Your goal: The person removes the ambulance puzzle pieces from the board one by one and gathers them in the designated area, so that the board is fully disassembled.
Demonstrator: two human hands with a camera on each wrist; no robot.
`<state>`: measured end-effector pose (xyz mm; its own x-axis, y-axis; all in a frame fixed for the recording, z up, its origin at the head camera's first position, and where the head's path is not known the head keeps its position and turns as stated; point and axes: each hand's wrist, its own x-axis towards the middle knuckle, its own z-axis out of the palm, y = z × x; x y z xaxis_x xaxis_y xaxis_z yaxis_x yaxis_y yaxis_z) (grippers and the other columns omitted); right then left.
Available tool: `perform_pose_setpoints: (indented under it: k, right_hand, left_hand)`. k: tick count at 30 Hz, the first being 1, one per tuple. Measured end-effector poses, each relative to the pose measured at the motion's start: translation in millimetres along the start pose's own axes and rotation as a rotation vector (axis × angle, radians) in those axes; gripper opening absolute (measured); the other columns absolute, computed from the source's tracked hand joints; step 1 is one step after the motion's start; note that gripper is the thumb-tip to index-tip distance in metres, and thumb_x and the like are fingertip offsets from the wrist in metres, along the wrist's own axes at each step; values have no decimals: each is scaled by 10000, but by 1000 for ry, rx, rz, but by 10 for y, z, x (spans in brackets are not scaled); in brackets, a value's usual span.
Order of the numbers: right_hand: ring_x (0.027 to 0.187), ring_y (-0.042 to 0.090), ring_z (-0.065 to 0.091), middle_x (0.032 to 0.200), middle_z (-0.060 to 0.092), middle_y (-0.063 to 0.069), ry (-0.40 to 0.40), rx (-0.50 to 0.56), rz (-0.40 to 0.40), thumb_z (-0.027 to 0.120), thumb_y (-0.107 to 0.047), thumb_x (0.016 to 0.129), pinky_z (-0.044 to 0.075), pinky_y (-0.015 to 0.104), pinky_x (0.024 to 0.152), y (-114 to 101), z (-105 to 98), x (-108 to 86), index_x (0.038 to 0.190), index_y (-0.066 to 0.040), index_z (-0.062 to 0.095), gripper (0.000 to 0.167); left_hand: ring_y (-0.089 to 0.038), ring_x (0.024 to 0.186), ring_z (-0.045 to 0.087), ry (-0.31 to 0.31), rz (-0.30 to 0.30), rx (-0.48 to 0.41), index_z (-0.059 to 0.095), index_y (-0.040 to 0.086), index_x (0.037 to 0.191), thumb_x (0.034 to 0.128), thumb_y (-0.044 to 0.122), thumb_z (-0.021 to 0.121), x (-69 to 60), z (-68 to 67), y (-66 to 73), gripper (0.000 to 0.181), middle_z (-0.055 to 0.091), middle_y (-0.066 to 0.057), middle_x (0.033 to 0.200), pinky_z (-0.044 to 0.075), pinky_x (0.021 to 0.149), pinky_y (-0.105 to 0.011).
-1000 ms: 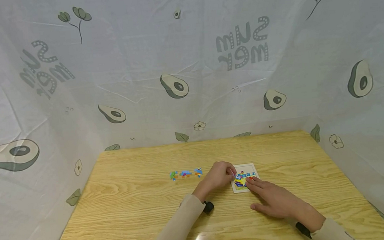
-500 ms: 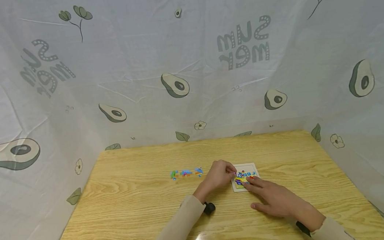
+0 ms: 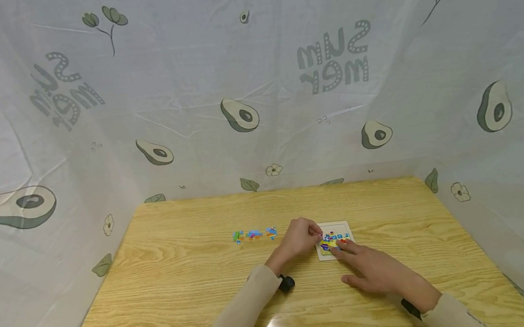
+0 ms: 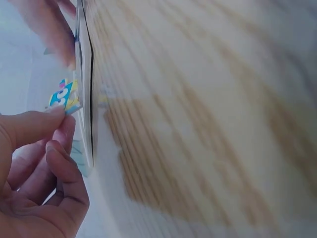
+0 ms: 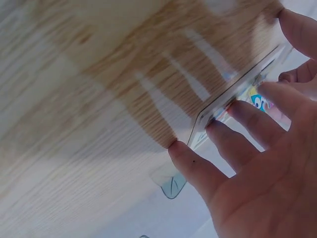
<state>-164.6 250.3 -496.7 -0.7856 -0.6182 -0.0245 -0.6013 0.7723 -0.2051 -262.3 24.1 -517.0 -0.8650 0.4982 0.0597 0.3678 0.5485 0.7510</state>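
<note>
A jigsaw puzzle in a pale, flat frame (image 3: 334, 223) lies on the table, its lower part filled with colourful pieces and its upper part bare. My left hand (image 3: 299, 237) is at the frame's left side. Between thumb and forefinger it pinches a small puzzle piece (image 4: 60, 97), blue and yellow with a printed eye, tilted above the frame. My right hand (image 3: 374, 270) reaches in from the lower right with fingers nearly straight. Some of its fingertips (image 5: 214, 126) rest on the puzzle and partly hide it, and its thumb is spread out to the side.
Left of the left hand, a row of loose puzzle pieces (image 3: 254, 235) in blue, green and orange lies on the wooden table (image 3: 184, 283). A pale cloth (image 3: 193, 77) printed with avocados hangs behind the table and along both sides. Both wrists wear small black devices.
The left hand stays at the frame's left side, still pinching the piece, with only slight finger movement. The right fingertips have slid a little to the left over the puzzle.
</note>
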Motion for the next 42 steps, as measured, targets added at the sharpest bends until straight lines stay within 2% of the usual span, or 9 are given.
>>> perform_pose_setpoints:
  k: [7,12,17,24,30,35,38,42]
  right_hand:
    - [1325,455,622,1559,533,232,-23,5,0,660,-483,1015,561,587,991,-14,4,-1,1533,-193,565,601]
    - [1338,443,615,1561,529,233,-31,11,-2,656,-456,1023,558,577,1002,-2,-10,15,1527,-187,572,577]
    - [1342,447,611,1564,530,222,-31,21,-5,658,-448,1027,559,570,1002,2,-14,17,1524,-196,577,563]
    - [1374,439,588,1578,524,200,-26,24,12,662,-462,1021,557,573,1007,2,-3,-5,1532,-227,569,571]
    - [1392,437,572,1586,518,190,-17,15,9,641,-476,1031,561,570,997,20,4,-18,1547,-250,549,571]
    - [1390,443,572,1574,533,187,9,-1,-16,637,-464,1037,563,572,996,38,11,-26,1545,-243,551,560]
    - [1391,456,565,1572,535,189,21,0,-30,638,-452,1039,551,593,1005,40,8,-35,1549,-235,545,562]
    - [1398,467,550,1574,529,196,21,14,-39,634,-448,1042,537,620,1011,38,5,-46,1558,-222,534,572]
  left_hand:
    - [30,685,594,15,-26,-25,812,63,936,958,50,730,-3,23,-7,85,771,-14,833,499,642,-135]
    - [12,705,619,50,-57,-112,816,62,963,984,83,717,6,-10,-35,104,777,-29,863,519,653,-160]
    - [-100,788,693,124,-107,-232,804,62,987,1004,133,718,-4,-175,-8,113,775,-66,915,553,686,-212]
    - [-219,885,738,132,-87,-233,804,91,1058,1019,192,706,-65,-460,13,146,780,-61,980,571,720,-252]
    - [-407,985,733,118,-92,-280,796,82,1119,1028,188,688,-210,-700,-49,176,781,-86,1006,547,710,-283]
    - [-440,999,721,116,-101,-280,786,71,1146,1036,193,682,-388,-910,-139,195,779,-98,1009,564,713,-313]
    - [-452,998,723,117,-107,-296,777,45,1154,1037,190,678,-514,-1020,-219,210,778,-124,1023,618,768,-421]
    - [-454,974,725,135,-141,-299,779,47,1126,1030,185,686,-687,-1151,-326,192,778,-135,1002,619,786,-496]
